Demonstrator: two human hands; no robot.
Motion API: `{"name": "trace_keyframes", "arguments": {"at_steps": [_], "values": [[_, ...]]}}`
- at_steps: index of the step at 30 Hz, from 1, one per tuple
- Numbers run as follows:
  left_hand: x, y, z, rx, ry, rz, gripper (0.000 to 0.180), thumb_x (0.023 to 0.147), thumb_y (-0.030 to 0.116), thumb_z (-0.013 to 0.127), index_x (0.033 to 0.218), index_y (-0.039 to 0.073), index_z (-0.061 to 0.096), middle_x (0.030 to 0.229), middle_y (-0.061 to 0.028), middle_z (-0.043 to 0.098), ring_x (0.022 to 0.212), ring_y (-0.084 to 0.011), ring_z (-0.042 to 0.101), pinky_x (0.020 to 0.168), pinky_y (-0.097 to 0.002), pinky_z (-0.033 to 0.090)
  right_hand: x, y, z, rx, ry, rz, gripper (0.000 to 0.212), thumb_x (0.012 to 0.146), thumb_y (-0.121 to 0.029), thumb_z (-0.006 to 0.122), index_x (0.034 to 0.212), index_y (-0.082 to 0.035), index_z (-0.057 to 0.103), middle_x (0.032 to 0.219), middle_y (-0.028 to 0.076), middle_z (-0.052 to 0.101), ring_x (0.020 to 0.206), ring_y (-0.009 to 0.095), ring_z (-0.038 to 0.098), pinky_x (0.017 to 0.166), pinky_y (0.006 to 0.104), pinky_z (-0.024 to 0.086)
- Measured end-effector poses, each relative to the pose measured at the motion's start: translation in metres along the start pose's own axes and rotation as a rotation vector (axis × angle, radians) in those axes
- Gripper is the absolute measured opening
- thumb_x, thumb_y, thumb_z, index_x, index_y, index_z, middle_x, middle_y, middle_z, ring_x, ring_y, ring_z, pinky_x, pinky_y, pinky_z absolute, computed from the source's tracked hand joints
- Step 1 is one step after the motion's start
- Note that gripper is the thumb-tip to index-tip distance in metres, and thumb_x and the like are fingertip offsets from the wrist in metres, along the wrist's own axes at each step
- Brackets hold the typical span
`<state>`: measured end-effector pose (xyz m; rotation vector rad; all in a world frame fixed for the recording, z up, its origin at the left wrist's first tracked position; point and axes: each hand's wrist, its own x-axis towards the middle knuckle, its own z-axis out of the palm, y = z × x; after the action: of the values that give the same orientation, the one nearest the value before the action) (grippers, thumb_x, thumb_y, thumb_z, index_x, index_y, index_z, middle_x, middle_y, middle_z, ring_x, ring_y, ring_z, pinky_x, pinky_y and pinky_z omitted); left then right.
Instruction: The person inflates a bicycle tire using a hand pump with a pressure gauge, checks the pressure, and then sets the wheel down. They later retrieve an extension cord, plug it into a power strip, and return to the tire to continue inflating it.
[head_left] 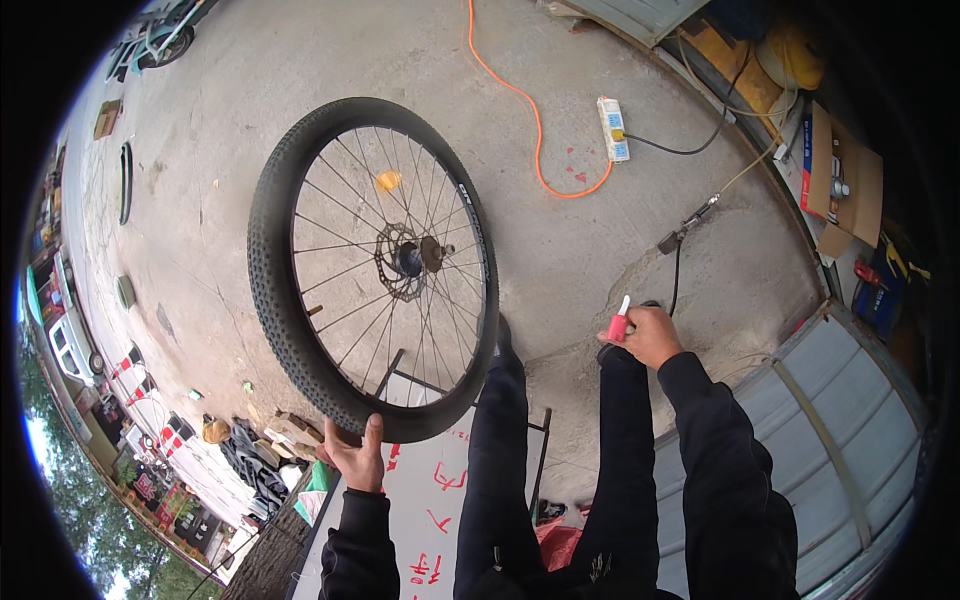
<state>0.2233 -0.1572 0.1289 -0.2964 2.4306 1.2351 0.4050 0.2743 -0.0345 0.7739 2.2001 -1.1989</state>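
Note:
A bicycle wheel [272,250] with a knobby black tyre, thin dark spokes, a brake disc [388,246] and a hub stands in front of me, left of my legs. My left hand [357,458] grips the tyre at its near lower edge, thumb on the tread and fingers partly hidden behind. Over my right knee, my right hand [650,336] is closed round a small red squeeze bottle [618,328] with a white nozzle pointing up. Bottle and wheel are apart. Between the spokes sits an orange reflector [388,180].
An orange cord [539,130] runs to a white power strip [613,128]. An air-hose fitting [690,222] lies on the concrete at right. Beyond are an open cardboard box [850,185] and a grey metal panel [830,420]. A white board with red writing [420,500] lies under me.

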Motion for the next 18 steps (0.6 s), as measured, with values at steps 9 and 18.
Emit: {"name": "trace_keyframes", "arguments": {"at_steps": [9, 18], "values": [[0.055, 0.012, -0.028, -0.140, 0.012, -0.004, 0.056, 0.091, 0.011, 0.080, 0.134, -0.003, 0.045, 0.119, -0.0101, 0.060, 0.105, -0.0159, 0.057, 0.095, -0.0288, 0.047, 0.033, -0.066, 0.040, -0.057, -0.066, 0.000, 0.049, 0.076, -0.047, 0.088, 0.085, -0.001, 0.072, 0.079, 0.020, 0.068, 0.078, 0.041, 0.066, 0.069, 0.0447, 0.051], [0.091, 0.016, -0.042, -0.447, -0.013, -0.441, 0.035, 0.097, 0.019, 0.074, 0.118, -0.003, 0.057, 0.100, -0.0147, 0.070, 0.082, -0.0222, 0.069, 0.071, -0.0351, 0.058, 0.069, -0.139, 0.044, 0.317, -0.125, -0.055, 0.033, 0.083, -0.026, 0.088, 0.099, -0.003, 0.071, 0.087, 0.007, 0.069, 0.082, 0.019, 0.066, 0.076, 0.0334, 0.053]]}}
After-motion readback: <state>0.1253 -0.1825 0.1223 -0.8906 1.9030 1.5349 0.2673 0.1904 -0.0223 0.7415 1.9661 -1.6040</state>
